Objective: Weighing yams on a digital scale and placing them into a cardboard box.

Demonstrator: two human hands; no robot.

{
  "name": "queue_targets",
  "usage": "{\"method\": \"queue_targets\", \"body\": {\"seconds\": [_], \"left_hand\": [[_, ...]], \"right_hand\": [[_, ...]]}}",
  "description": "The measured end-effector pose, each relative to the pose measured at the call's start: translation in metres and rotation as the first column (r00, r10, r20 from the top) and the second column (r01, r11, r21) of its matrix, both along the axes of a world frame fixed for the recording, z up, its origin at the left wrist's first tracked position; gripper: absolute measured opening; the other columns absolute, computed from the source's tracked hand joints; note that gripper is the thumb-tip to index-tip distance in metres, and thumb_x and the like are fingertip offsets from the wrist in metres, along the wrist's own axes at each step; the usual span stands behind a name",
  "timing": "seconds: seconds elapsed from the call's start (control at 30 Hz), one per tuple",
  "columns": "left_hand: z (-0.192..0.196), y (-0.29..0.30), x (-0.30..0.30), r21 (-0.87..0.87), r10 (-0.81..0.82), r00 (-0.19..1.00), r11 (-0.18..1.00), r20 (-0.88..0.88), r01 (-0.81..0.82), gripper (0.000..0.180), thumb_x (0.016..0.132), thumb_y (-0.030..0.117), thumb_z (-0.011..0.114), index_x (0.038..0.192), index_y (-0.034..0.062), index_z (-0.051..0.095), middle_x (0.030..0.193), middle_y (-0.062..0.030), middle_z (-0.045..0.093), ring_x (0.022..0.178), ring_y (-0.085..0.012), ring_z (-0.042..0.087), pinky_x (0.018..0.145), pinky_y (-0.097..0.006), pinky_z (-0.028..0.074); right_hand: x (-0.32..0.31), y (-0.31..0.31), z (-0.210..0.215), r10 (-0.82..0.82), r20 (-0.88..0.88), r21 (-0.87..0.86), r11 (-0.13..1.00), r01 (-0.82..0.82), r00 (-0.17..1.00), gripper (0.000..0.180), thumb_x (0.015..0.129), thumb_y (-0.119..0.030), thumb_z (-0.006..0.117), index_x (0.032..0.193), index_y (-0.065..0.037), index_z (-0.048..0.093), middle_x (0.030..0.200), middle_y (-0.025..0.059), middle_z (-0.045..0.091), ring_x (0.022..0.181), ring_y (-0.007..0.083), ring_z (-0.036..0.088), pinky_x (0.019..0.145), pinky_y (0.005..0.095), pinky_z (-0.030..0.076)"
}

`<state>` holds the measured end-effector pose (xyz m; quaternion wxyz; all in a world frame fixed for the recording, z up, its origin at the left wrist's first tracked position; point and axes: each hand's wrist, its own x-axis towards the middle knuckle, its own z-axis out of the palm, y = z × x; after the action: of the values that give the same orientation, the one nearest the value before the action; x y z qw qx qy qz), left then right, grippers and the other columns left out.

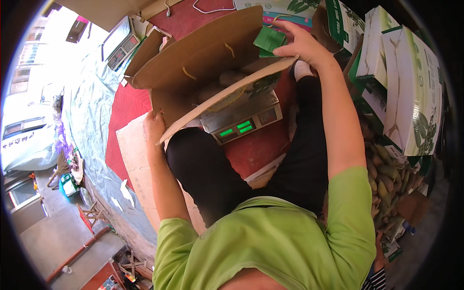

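Observation:
An open brown cardboard box [203, 46] with yellow rope handles rests on a digital scale [246, 126] with a lit green display. Several brownish, rounded items [231, 77] lie in its shadowed inside, too dim to name. My left hand [154, 126] is closed around the box's left end, near the front corner. At the opposite end, my right hand [305, 44] grips the box's edge, its thumb and forefinger bent around a green flap [269, 40]. Part of the right fingers is hidden behind the flap.
A second scale [121, 44] stands at the far left. White and green printed cartons [411, 92] are stacked on the right, above a heap of brownish-green elongated produce [386, 176]. Flattened cardboard [133, 162] lies by my left arm on red flooring [126, 104].

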<state>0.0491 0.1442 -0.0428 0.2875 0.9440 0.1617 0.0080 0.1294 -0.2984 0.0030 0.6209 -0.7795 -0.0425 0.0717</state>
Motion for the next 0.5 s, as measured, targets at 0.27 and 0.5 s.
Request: {"method": "queue_targets", "body": {"seconds": [0.27, 0.5], "left_hand": [[-0.008, 0.000, -0.003, 0.079, -0.057, 0.997, 0.996, 0.056, 0.052, 0.024, 0.086, 0.016, 0.047, 0.096, -0.0007, 0.062, 0.087, -0.0267, 0.062, 0.086, -0.0434, 0.058, 0.075, -0.046, 0.044], [-0.003, -0.003, -0.004, 0.064, -0.017, 0.999, 0.998, 0.036, 0.015, 0.025, 0.085, 0.016, 0.047, 0.097, 0.0005, 0.062, 0.088, -0.0252, 0.063, 0.088, -0.0423, 0.059, 0.077, -0.045, 0.045]], "right_hand": [[0.010, 0.014, -0.024, 0.116, -0.025, -0.628, 0.771, -0.106, 0.993, 0.111, 0.053, -0.011, 0.079, 0.147, -0.017, 0.021, 0.143, 0.0143, 0.032, 0.130, 0.0315, 0.037, 0.103, 0.0366, 0.037], [-0.006, 0.028, -0.009, 0.086, 0.000, -0.828, 0.559, -0.048, 0.996, 0.095, 0.061, -0.009, 0.069, 0.145, -0.018, 0.026, 0.138, 0.0122, 0.038, 0.124, 0.0293, 0.044, 0.098, 0.0404, 0.042]]}}
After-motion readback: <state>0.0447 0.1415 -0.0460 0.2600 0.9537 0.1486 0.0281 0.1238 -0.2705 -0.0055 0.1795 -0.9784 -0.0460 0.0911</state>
